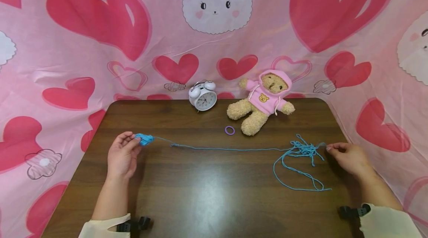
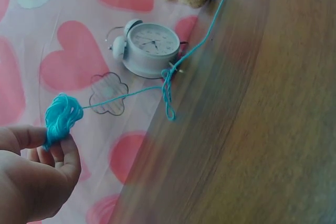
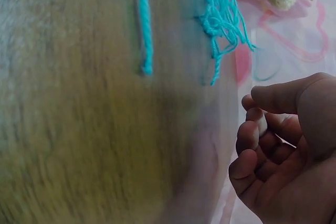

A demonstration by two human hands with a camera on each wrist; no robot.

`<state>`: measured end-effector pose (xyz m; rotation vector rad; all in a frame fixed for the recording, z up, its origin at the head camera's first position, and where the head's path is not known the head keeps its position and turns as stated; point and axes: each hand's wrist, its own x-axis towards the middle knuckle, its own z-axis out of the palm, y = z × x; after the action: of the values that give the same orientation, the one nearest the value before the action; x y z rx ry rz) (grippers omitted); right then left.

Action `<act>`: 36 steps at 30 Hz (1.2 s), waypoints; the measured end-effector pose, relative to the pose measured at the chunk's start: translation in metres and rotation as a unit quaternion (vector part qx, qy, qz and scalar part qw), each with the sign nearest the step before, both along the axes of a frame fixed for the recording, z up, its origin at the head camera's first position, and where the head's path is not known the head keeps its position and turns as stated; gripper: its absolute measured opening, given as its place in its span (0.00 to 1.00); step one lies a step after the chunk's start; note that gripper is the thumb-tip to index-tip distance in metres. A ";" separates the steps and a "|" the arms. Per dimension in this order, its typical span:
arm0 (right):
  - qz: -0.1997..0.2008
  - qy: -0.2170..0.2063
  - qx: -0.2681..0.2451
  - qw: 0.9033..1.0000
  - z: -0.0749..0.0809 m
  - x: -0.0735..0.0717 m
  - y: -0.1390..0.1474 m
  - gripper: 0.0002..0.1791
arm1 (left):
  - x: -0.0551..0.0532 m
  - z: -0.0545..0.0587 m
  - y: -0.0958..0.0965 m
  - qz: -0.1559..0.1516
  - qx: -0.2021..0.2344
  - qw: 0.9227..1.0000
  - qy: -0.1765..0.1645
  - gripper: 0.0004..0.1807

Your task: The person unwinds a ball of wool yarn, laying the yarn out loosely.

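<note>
My left hand (image 1: 122, 156) pinches a small bundle of blue yarn (image 1: 145, 139) between thumb and fingers, above the table's left side. From the bundle a strand (image 2: 123, 98) runs to a small looped knot (image 2: 167, 93), then stretches across the table to the right. There it joins a loose blue yarn tangle (image 1: 302, 149) with several short ends. A long loop of yarn (image 1: 294, 189) trails below the tangle. At the right edge, my right hand (image 1: 351, 158) holds thumb and forefinger together on a thin, faint strand (image 3: 268, 78) coming off the tangle; the other fingers are curled.
A white twin-bell alarm clock (image 1: 203, 96) stands at the table's back edge. Right of it sits a teddy bear (image 1: 264, 100) in a pink hoodie, with a purple ring (image 1: 229, 130) before it. Pink heart-patterned cloth (image 1: 200, 45) hangs behind and beside the brown wooden table (image 1: 167, 193).
</note>
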<state>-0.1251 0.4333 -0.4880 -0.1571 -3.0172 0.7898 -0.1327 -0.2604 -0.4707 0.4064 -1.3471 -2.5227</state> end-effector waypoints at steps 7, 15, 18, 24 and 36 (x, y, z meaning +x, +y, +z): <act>-0.002 0.014 0.004 1.000 0.011 0.003 -0.006 0.22 | -0.003 0.001 0.007 -0.011 -0.011 1.000 -0.005 0.12; -0.003 0.076 -0.011 0.997 0.016 0.003 -0.039 0.17 | -0.005 0.001 0.019 -0.035 -0.027 0.999 -0.005 0.12; -0.001 0.086 -0.015 0.996 0.017 0.002 -0.052 0.16 | -0.007 0.001 0.025 -0.044 -0.036 0.998 -0.004 0.12; 0.016 0.089 -0.029 0.995 0.023 0.000 -0.081 0.15 | -0.012 0.005 0.040 -0.060 -0.046 0.997 0.001 0.13; 0.070 0.087 -0.094 0.989 0.026 -0.009 -0.142 0.11 | -0.016 0.017 0.068 -0.092 -0.066 0.994 0.001 0.14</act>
<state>-0.1337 0.2911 -0.4623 0.1169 -2.8118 1.0393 -0.1485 -0.1924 -0.4533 0.2649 -1.6066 -2.5563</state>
